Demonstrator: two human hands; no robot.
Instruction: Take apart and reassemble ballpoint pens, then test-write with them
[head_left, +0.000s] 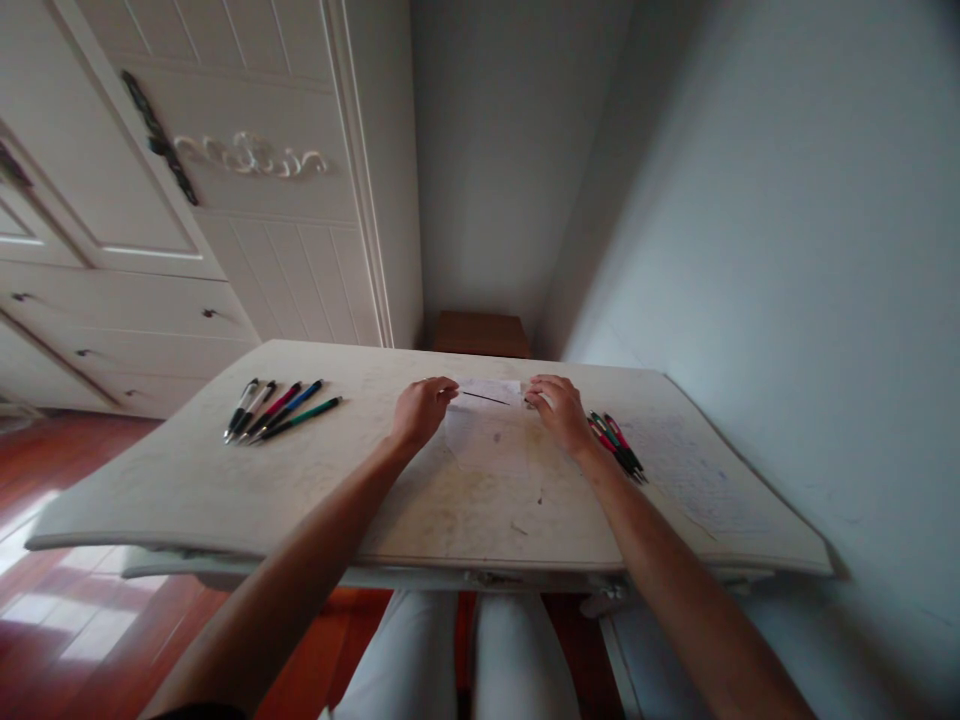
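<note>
My left hand (422,410) is closed in a pinch above the middle of the desk. From its fingertips a thin dark rod (486,398), looking like a pen refill, points toward my right hand (561,410). That right hand is curled, its fingertips pinched around a small dark thing too little to name. A gap separates the rod's free end from the right fingers. Beneath both hands lies a pale sheet of paper (487,445), flat on the desk.
Several click pens (281,410) lie fanned out on the left of the white desk (315,510). More red and green pens (619,445) rest by my right forearm, beside a written sheet (694,475). Small dark bits (539,495) lie near the front. A wall (787,300) borders the right side.
</note>
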